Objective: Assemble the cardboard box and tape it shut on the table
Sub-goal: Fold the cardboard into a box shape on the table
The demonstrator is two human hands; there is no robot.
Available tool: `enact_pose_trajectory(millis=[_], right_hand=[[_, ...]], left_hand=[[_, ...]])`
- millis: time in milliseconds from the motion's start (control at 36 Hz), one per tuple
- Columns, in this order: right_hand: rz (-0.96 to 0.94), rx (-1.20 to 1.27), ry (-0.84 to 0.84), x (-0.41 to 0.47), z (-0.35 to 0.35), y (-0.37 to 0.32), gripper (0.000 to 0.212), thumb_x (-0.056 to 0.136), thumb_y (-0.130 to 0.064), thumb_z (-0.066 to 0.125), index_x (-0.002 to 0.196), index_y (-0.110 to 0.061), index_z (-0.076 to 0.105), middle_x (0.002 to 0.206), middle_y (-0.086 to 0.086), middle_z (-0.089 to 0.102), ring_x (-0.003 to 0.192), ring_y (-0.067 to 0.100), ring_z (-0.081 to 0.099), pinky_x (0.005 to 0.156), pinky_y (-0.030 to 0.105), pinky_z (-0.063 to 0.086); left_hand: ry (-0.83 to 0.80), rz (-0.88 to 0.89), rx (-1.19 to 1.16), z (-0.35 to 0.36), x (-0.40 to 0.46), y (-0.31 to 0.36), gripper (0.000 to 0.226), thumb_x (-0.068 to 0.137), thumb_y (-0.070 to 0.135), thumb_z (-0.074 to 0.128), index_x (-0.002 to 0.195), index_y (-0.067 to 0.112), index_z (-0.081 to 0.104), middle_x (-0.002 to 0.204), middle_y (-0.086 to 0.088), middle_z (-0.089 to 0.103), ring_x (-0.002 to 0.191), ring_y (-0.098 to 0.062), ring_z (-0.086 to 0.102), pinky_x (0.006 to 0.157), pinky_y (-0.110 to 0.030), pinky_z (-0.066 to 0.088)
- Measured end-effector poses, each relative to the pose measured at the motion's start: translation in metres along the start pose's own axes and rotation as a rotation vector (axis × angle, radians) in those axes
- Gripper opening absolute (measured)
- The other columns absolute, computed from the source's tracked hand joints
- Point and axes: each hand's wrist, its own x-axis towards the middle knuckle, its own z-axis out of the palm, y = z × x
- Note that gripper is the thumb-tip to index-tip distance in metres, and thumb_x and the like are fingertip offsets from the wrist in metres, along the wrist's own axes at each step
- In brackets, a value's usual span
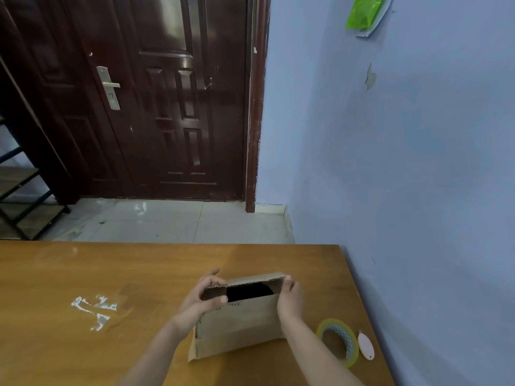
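A brown cardboard box (239, 327) stands on edge on the wooden table (83, 274), partly spread open so a dark gap shows at its top. My left hand (203, 296) grips the box's upper left corner, thumb in front and fingers behind. My right hand (291, 298) holds the upper right edge, fingers curled round it. A roll of clear tape (338, 341) lies flat on the table just right of the box.
A small pink oval cutter (365, 346) lies beside the tape near the table's right edge. Scraps of old tape (93, 307) stick to the tabletop at the left. A blue wall runs along the right; a dark door stands beyond the table.
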Motion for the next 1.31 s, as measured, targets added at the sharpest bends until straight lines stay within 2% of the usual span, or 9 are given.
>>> enact_pose_trajectory(millis=[222,361,500,556,667,944,1028,1194,1306], right_hand=[[0.11,0.178,-0.197,-0.005,-0.003,-0.004,0.047,0.102,-0.041,0.028,0.139,-0.016,0.043,0.144,0.005,0.042,0.133,0.026,0.038,0.107,0.04,0.033],[0.115,0.113,-0.225,-0.01,0.002,-0.001,0.038,0.103,-0.034,0.028,0.118,-0.012,0.055,0.113,0.007,0.059,0.104,0.027,0.053,0.091,0.037,0.042],[0.088,0.038,-0.228,-0.009,0.005,0.009,0.039,0.103,-0.032,0.027,0.112,-0.005,0.055,0.113,0.018,0.058,0.1,0.032,0.055,0.074,0.031,0.038],[0.066,0.006,-0.232,-0.007,0.004,0.01,0.037,0.103,-0.032,0.028,0.119,-0.01,0.052,0.113,0.009,0.056,0.096,0.023,0.052,0.081,0.031,0.041],[-0.002,-0.11,-0.238,-0.002,0.005,0.013,0.044,0.102,-0.036,0.031,0.135,-0.01,0.046,0.134,0.007,0.049,0.12,0.025,0.049,0.098,0.037,0.042],[-0.176,-0.348,-0.248,-0.005,0.007,0.026,0.051,0.099,-0.045,0.034,0.137,-0.013,0.046,0.137,0.007,0.046,0.123,0.022,0.047,0.097,0.034,0.043],[-0.162,-0.436,-0.266,-0.008,0.005,0.039,0.051,0.1,-0.045,0.031,0.14,-0.015,0.041,0.146,0.007,0.037,0.135,0.024,0.036,0.103,0.034,0.038],[-0.115,-0.504,-0.285,-0.008,0.0,0.053,0.054,0.099,-0.051,0.025,0.135,-0.014,0.043,0.139,0.008,0.041,0.126,0.025,0.043,0.1,0.037,0.041],[-0.126,-0.478,-0.281,-0.008,0.001,0.055,0.053,0.099,-0.049,0.026,0.14,-0.016,0.038,0.14,0.007,0.038,0.128,0.026,0.04,0.101,0.038,0.039]], left_hand=[[0.138,-0.025,0.031,0.006,-0.004,-0.023,0.017,0.069,0.027,0.078,0.074,0.012,0.071,0.135,0.011,0.045,0.131,-0.007,0.037,0.1,-0.032,0.033],[0.268,-0.059,0.109,0.006,-0.004,-0.041,0.019,0.086,0.019,0.067,0.073,0.004,0.069,0.12,0.019,0.048,0.132,-0.008,0.034,0.099,-0.031,0.032],[0.315,-0.048,0.18,0.007,-0.004,-0.052,0.007,0.087,0.02,0.067,0.084,0.014,0.068,0.123,0.016,0.047,0.127,-0.009,0.038,0.097,-0.031,0.035],[0.344,-0.08,0.218,0.007,-0.003,-0.053,0.015,0.086,0.029,0.066,0.098,0.022,0.06,0.127,0.013,0.044,0.124,-0.012,0.04,0.097,-0.033,0.039],[0.544,-0.183,0.238,0.011,-0.001,-0.049,0.042,0.087,0.037,0.064,0.122,0.018,0.049,0.128,-0.001,0.052,0.122,-0.022,0.047,0.092,-0.035,0.042],[0.542,-0.518,0.364,0.012,0.005,-0.05,0.065,0.09,0.06,0.042,0.131,0.009,0.039,0.117,-0.019,0.057,0.102,-0.04,0.056,0.074,-0.041,0.046],[0.472,-0.494,0.387,0.014,0.004,-0.056,0.066,0.091,0.058,0.04,0.137,0.01,0.036,0.12,-0.019,0.056,0.105,-0.039,0.055,0.071,-0.039,0.043],[0.427,-0.395,0.308,0.017,-0.007,-0.062,0.06,0.095,0.049,0.041,0.147,0.025,0.026,0.141,-0.011,0.046,0.119,-0.037,0.049,0.076,-0.036,0.041],[0.386,-0.29,0.37,0.019,-0.009,-0.06,0.059,0.097,0.042,0.04,0.15,0.031,0.017,0.145,-0.005,0.043,0.11,-0.034,0.057,0.061,-0.03,0.045]])
